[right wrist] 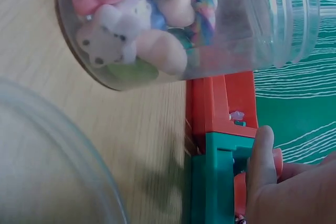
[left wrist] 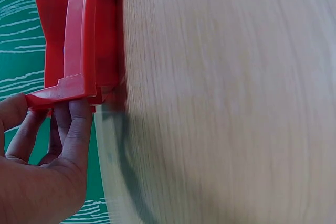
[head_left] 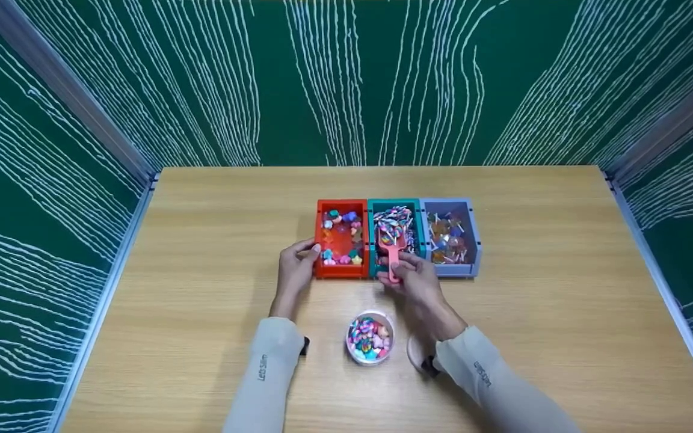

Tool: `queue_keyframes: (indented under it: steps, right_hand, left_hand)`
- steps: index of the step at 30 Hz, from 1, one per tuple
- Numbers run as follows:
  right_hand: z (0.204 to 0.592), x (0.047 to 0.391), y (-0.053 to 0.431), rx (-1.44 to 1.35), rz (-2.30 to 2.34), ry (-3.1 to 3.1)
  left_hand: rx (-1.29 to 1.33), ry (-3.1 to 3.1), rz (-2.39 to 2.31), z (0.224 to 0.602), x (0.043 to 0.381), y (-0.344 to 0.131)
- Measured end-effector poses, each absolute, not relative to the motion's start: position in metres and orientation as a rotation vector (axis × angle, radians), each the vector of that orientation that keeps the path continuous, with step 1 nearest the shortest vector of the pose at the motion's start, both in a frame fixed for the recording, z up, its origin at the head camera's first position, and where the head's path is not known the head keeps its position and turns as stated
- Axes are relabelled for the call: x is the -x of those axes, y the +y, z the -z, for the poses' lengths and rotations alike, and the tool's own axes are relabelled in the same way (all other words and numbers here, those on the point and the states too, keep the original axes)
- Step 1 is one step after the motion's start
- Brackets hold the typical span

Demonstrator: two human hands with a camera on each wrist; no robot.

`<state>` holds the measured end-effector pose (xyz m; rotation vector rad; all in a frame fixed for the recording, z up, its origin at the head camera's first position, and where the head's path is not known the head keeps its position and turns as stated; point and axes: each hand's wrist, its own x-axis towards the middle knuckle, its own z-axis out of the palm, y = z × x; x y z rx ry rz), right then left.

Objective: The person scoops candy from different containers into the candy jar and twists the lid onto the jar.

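My left hand (head_left: 296, 270) grips the left wall of the red bin (head_left: 342, 272), thumb at its rim and fingers against the outside. Colourful small charms lie round the bin's floor. The right hand (head_left: 423, 284) holds a pink scoop (head_left: 393, 260) by its handle. The scoop's head is inside the teal bin (head_left: 393, 203), over striped swirl lollipop charms, with some pieces in it. Nearer the body stands a clear jar (right wrist: 231, 40), partly filled with swirl pieces, stars and animal-shaped charms.
A lavender bin (head_left: 456, 271) of translucent lollipop charms adjoins the teal one on the right, all three in a row. Beside the jar, a clear round lid (right wrist: 79, 156) lies on the wooden table (head_left: 214, 240), partly under the right forearm. Green walls (head_left: 382, 78) with white lines enclose the table.
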<state>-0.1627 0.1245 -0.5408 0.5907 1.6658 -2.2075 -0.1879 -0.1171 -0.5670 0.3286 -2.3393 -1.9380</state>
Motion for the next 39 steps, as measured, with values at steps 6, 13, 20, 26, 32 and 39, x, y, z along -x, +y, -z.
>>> queue_keyframes:
  steps: [6,13,20,26,32,39]
  right_hand:
    - [0.548,0.16,0.123,-0.553,2.193,1.772]
    - [0.555,0.156,0.122,-0.514,2.132,1.974]
    - [0.556,0.154,0.124,-0.509,2.153,1.972]
    - [0.555,0.15,0.129,-0.496,2.165,1.952]
    - [0.556,0.146,0.132,-0.48,2.168,1.933]
    - [0.558,0.143,0.134,-0.487,2.178,1.876]
  left_hand:
    - [-0.331,-2.346,1.93,0.566,0.187,-0.117]
    - [-0.318,-2.352,1.902,0.565,0.187,-0.118]
    - [-0.298,-2.357,1.893,0.565,0.187,-0.117]
    - [-0.284,-2.35,1.897,0.566,0.187,-0.118]
    - [-0.312,-2.374,1.894,0.567,0.188,-0.118]
    - [-0.309,-2.375,1.902,0.566,0.187,-0.118]
